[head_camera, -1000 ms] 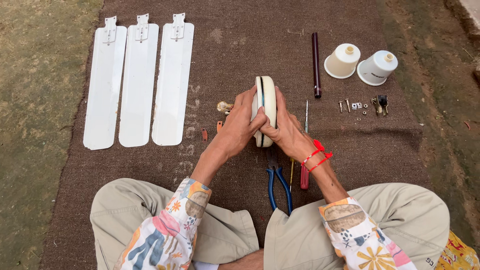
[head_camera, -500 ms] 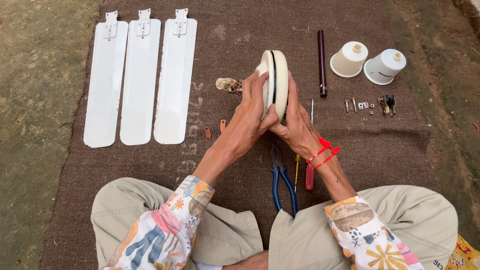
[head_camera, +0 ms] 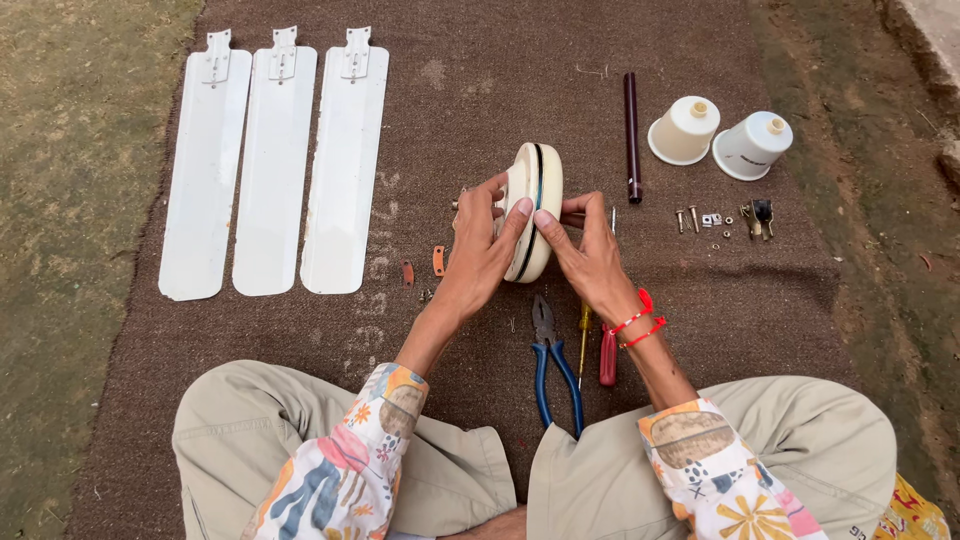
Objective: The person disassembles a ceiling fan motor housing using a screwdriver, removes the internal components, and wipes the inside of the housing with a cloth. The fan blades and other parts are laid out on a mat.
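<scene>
Hands both grasp cream fan motor housing [head_camera: 532, 205], held on edge above brown mat [head_camera: 480, 90]: left hand [head_camera: 480, 250] on its left face, right hand [head_camera: 592, 255] on right. Blue pliers [head_camera: 555, 365] lie below; three white blades [head_camera: 270, 165] left.

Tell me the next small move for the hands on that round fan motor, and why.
Probably lay the fan motor flat on the mat. Both the left hand and right hand hold it on edge, so neither can reach the pliers or screwdriver.
</scene>
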